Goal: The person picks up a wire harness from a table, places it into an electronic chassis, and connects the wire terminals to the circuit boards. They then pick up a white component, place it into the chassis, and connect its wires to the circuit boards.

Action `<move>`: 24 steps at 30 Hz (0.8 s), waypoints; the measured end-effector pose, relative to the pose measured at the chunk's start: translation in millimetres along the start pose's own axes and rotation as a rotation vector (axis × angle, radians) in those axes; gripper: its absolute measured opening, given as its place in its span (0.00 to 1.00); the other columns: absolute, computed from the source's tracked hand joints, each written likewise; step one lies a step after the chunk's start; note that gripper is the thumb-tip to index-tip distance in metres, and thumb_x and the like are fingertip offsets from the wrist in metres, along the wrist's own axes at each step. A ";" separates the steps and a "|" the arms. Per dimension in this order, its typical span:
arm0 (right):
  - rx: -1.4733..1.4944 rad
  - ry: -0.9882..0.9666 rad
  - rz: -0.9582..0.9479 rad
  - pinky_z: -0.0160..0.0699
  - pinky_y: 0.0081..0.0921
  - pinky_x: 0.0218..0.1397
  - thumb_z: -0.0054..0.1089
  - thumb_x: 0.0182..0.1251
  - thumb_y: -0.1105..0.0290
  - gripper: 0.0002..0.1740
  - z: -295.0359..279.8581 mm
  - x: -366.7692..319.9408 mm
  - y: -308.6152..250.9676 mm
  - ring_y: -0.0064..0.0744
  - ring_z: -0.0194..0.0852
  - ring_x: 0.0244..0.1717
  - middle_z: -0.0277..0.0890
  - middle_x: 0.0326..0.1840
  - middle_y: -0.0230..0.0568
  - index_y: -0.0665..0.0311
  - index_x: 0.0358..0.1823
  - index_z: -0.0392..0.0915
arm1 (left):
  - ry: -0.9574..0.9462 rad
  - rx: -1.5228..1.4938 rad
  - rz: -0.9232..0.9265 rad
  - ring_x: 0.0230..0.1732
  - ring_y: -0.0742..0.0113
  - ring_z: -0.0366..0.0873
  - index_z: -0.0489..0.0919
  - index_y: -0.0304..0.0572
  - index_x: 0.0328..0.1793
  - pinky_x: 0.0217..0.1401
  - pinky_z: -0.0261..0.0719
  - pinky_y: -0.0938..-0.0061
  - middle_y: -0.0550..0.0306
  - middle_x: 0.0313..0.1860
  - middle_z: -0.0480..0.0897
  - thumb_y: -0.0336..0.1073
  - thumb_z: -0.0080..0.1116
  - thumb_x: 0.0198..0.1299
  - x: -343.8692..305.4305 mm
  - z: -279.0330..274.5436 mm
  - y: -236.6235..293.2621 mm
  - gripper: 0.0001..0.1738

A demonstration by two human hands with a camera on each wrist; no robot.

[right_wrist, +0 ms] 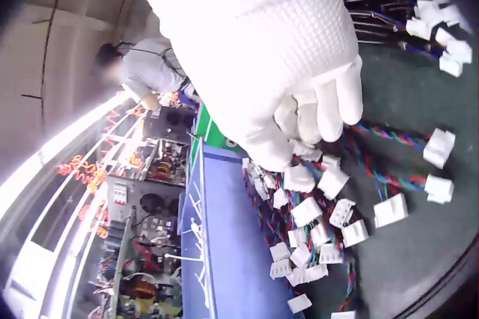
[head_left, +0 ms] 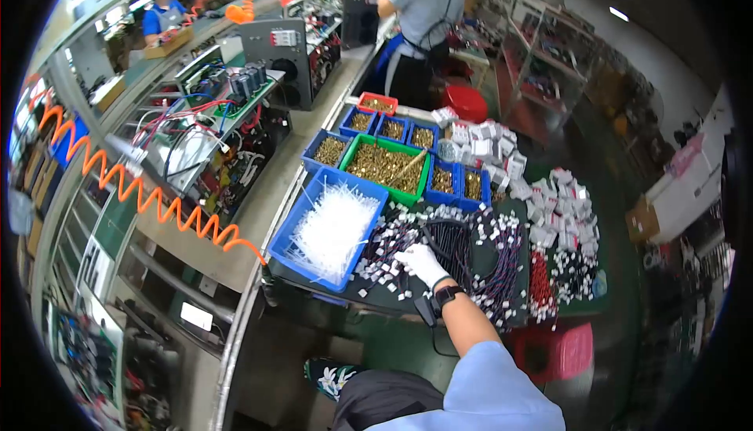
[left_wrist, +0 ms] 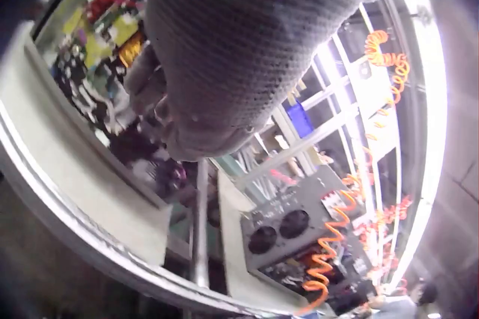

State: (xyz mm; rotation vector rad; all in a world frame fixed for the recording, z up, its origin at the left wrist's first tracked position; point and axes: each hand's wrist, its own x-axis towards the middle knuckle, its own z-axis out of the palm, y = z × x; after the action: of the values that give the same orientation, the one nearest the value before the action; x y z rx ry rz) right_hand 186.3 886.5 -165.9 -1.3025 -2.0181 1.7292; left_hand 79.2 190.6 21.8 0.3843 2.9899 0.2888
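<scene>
My right hand (head_left: 422, 263), in a white glove, reaches into a pile of short cables with white plug connectors on the dark tabletop. In the right wrist view its fingers (right_wrist: 328, 109) curl down and pinch at the twisted multicoloured cables (right_wrist: 385, 177); the fingertips partly hide the grip. Loose white connectors (right_wrist: 307, 210) lie right under the thumb. My left hand (left_wrist: 217, 72), gloved and out of the head view, hangs off to the side with loosely bent fingers and nothing visible in them.
Left of the cables stands a blue bin (head_left: 284, 239) of white cable ties. Behind it are a green bin (head_left: 427, 170) of brass-coloured parts and several small blue bins. White connectors (head_left: 561, 215) heap at the right. An orange coiled hose (head_left: 169, 210) hangs left; a person (head_left: 423, 11) stands beyond.
</scene>
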 end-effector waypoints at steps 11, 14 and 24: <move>0.830 -0.207 0.105 0.72 0.21 0.26 0.62 0.67 0.60 0.14 -76.3 -36.1 -14.8 0.25 0.72 0.22 0.71 0.22 0.29 0.64 0.32 0.78 | -0.083 -0.383 0.372 0.55 0.46 0.77 0.80 0.43 0.53 0.59 0.75 0.62 0.46 0.54 0.80 0.39 0.58 0.62 -91.8 133.4 232.4 0.15; 0.752 -0.272 0.079 0.77 0.22 0.27 0.62 0.67 0.54 0.17 -70.8 -24.7 -8.6 0.28 0.78 0.25 0.77 0.27 0.33 0.63 0.32 0.78 | -0.044 -0.368 0.476 0.50 0.56 0.80 0.79 0.41 0.53 0.54 0.77 0.67 0.52 0.51 0.82 0.38 0.59 0.62 -82.2 141.5 271.2 0.15; 0.497 -0.370 -0.168 0.81 0.22 0.43 0.50 0.74 0.64 0.19 -267.3 -86.3 51.6 0.26 0.81 0.38 0.82 0.43 0.43 0.72 0.56 0.75 | 0.002 -0.470 0.616 0.39 0.51 0.83 0.83 0.39 0.43 0.43 0.79 0.64 0.45 0.39 0.83 0.34 0.60 0.58 -20.2 187.2 494.9 0.10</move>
State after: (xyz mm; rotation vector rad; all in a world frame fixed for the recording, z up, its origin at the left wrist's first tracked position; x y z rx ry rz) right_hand 432.6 1012.8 -95.6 -0.6781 -1.6231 2.3117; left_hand 242.3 687.8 -59.1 1.2184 2.5941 1.0068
